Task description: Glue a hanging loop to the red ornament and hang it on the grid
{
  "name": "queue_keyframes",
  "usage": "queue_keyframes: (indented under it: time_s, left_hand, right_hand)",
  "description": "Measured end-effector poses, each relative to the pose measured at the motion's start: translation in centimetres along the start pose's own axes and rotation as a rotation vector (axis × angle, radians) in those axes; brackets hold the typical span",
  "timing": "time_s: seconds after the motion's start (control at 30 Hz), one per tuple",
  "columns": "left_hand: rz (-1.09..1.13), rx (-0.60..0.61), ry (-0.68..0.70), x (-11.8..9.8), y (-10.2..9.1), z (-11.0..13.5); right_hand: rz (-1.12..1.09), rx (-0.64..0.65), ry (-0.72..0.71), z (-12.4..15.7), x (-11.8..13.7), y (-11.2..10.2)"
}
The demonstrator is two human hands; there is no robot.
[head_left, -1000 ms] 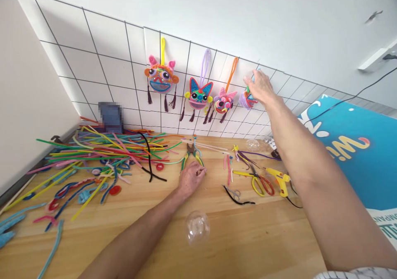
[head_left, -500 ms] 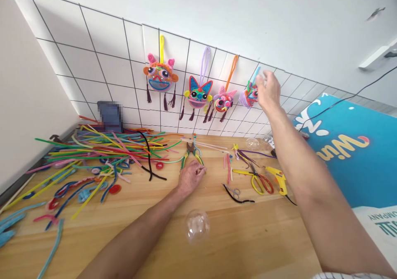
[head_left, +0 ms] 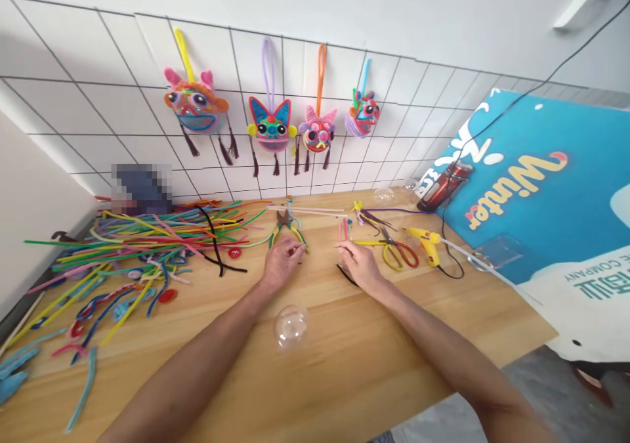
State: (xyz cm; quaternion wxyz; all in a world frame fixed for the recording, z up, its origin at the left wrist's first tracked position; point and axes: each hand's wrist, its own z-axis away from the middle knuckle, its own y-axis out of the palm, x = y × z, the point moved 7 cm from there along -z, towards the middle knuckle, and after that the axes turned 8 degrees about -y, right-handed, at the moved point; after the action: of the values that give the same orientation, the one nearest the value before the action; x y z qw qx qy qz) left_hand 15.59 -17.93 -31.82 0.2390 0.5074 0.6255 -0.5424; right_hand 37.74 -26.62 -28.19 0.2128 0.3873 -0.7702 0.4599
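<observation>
My left hand (head_left: 284, 262) rests on the table just in front of the pliers (head_left: 282, 220) with yellow-green handles. Its fingers are curled together, and nothing shows in them. Over the table to its right, my right hand (head_left: 361, 264) has bent fingers drawn together, pointing left; whether they hold anything is hidden. Beneath that hand, a black pipe cleaner (head_left: 346, 274) is partly covered. Short pink pipe cleaner pieces (head_left: 343, 228) lie just beyond its fingertips. A clear plastic ball (head_left: 290, 327) sits on the table between my forearms.
Several pipe-cleaner face ornaments (head_left: 272, 131) hang on the wall grid. Loose pipe cleaners (head_left: 162, 233) cover the table's left side. Scissors (head_left: 394, 249), a yellow glue gun (head_left: 427, 243) with its cord, and a dark red bottle (head_left: 445, 186) are at the right, near a blue sign (head_left: 531, 167).
My right hand has come down from the rightmost hanging ornament to the table, beside my left hand. My left hand stays by the pliers. The view has shifted to the right.
</observation>
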Motion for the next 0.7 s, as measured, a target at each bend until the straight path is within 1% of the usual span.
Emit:
queue_keyframes:
  time_s: [0.1,0.3,0.43,0.57,0.7]
  left_hand:
    - [-0.005,-0.011,0.018,-0.3,-0.4,0.1]
    - [-0.009,-0.035,0.021,-0.7,-0.9,0.4]
    - [-0.026,-0.050,0.017,-0.7,-1.1,0.5]
    - [-0.037,-0.053,0.026,-0.6,-1.1,0.5]
    - [-0.028,-0.061,0.026,-0.5,-1.0,0.5]
  right_hand:
    - [-0.039,-0.002,-0.014,1.1,-0.5,1.3]
    - [-0.065,0.102,-0.111,3.1,0.5,3.0]
    - [-0.032,0.122,-0.166,3.4,0.8,3.0]
    - [0.021,0.142,-0.202,3.2,0.4,2.8]
    - [0.033,0.110,-0.244,3.3,0.2,2.6]
